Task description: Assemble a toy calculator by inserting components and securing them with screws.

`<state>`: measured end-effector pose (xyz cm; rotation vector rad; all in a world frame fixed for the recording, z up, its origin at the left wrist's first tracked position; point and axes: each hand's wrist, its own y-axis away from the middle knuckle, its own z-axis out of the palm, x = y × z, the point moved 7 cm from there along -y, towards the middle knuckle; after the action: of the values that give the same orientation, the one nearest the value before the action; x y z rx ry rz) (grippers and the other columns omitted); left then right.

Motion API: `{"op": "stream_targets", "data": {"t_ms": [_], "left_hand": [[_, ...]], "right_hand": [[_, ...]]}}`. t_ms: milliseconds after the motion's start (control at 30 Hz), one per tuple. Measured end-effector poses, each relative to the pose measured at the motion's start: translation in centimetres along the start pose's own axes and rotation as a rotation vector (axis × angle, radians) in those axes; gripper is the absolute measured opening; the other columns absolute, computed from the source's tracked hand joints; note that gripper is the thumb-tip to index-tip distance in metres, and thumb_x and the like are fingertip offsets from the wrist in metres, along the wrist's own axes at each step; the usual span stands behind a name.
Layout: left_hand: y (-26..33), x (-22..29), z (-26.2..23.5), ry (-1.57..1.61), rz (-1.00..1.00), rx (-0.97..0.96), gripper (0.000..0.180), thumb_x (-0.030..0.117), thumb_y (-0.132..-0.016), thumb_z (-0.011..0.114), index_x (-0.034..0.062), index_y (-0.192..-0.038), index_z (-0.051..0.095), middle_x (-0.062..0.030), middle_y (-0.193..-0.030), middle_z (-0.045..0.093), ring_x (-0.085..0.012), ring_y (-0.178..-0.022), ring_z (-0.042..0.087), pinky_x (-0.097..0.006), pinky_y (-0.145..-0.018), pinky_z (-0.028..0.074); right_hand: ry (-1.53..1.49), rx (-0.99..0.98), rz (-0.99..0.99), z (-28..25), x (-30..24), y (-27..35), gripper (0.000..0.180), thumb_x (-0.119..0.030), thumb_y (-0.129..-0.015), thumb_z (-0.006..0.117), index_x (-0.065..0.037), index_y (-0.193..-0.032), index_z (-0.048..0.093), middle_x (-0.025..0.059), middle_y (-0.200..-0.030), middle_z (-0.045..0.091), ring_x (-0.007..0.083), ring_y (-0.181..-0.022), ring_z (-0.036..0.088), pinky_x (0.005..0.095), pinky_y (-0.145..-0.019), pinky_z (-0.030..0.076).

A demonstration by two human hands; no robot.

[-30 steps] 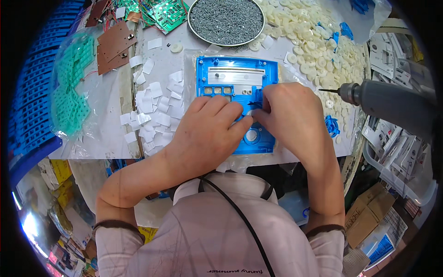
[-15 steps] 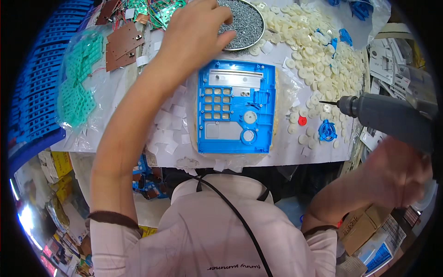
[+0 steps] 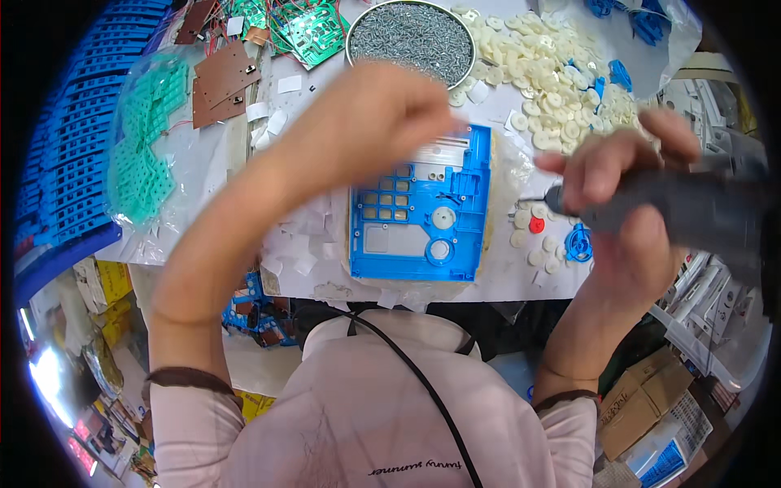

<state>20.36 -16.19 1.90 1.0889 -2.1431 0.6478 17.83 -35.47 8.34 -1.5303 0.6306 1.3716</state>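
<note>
Both fingers above blue panel

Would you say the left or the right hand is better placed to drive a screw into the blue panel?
Right, probably: the right hand already grips the electric screwdriver beside the blue panel.

Bright blue plastic panel with a pale grey strip along its top and two white round inserts; dark grey power screwdriver in the right hand; silver-grey screws filling a metal-rimmed bowl; cream-white discs in a heap, one red disc and blue rings among them; green circuit boards; brown boards; mint-green pads in a clear bag; white counter; pale pink shirt
</note>
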Motion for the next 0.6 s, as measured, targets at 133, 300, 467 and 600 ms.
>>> {"op": "stream_targets", "data": {"t_ms": [133, 300, 467, 600], "left_hand": [[5.6, 4.9, 3.0, 0.255, 0.118, -0.051, 0.019, 0.012, -0.078, 0.084, 0.0114, -0.084, 0.067, -0.0005, -0.085, 0.066, -0.0229, -0.075, 0.06, -0.037, -0.073, 0.043], [8.5, 5.7, 4.9, -0.008, 0.224, 0.128, 0.023, 0.016, -0.078, 0.084, 0.0141, -0.096, 0.069, 0.001, -0.099, 0.069, -0.0202, -0.078, 0.06, -0.043, -0.084, 0.037], [9.2, 6.1, 4.4, 0.023, 0.26, 0.228, 0.024, 0.015, -0.08, 0.082, 0.0128, -0.101, 0.071, 0.0004, -0.1, 0.07, -0.0187, -0.073, 0.06, -0.043, -0.082, 0.037], [9.4, 6.0, 4.4, 0.046, 0.31, 0.274, 0.024, 0.015, -0.08, 0.082, 0.0117, -0.101, 0.071, 0.0, -0.099, 0.071, -0.0178, -0.071, 0.06, -0.042, -0.08, 0.037]], "right_hand": [[-0.22, -0.013, 0.002, 2.9, -1.0, 2.2, 0.049, -0.028, -0.095, 0.076, -0.018, -0.133, 0.048, -0.0033, -0.069, 0.059, 0.0124, -0.061, 0.054, 0.0342, -0.069, 0.055], [-0.288, -0.061, 0.019, 5.2, -1.9, 3.2, 0.036, -0.027, -0.094, 0.077, -0.022, -0.118, 0.05, -0.0061, -0.061, 0.059, 0.0103, -0.052, 0.055, 0.0291, -0.056, 0.053], [-0.304, -0.02, -0.015, 6.2, -1.7, 3.5, 0.035, -0.027, -0.094, 0.077, -0.021, -0.117, 0.052, -0.0046, -0.062, 0.059, 0.0104, -0.051, 0.056, 0.0293, -0.054, 0.052], [-0.292, 0.001, -0.019, 6.4, -1.7, 3.6, 0.034, -0.027, -0.094, 0.077, -0.02, -0.117, 0.052, -0.0043, -0.063, 0.059, 0.0104, -0.05, 0.055, 0.029, -0.053, 0.052]]}}
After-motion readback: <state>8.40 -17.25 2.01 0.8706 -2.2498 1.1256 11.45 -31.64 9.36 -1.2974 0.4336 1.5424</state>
